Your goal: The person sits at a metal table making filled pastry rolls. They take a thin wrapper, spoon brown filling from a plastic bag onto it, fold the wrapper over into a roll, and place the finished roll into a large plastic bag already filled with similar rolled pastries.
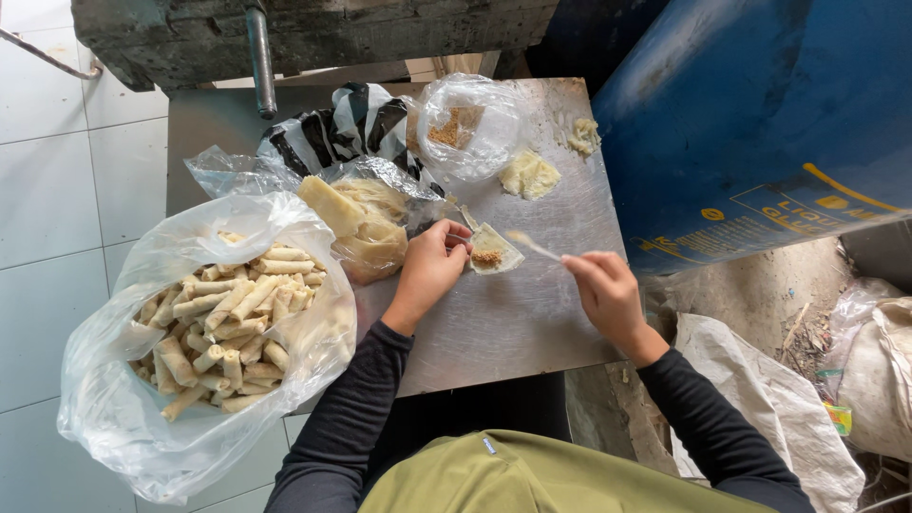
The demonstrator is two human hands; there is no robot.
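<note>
Head view shows your left hand (429, 269) pinching the wrapper (495, 249) flat on the tabletop (513, 323), so the filling (487, 256) stays put. Your right hand (603, 290) grips a thin stick (534, 245), tip near the wrapper. Finished rolls (233, 318) wait in the bag (114, 418) beside you.

Bag of rolls (228, 313) left on table (513, 323); wrapper (494, 252) centre; filling bag (465, 128) behind.
</note>
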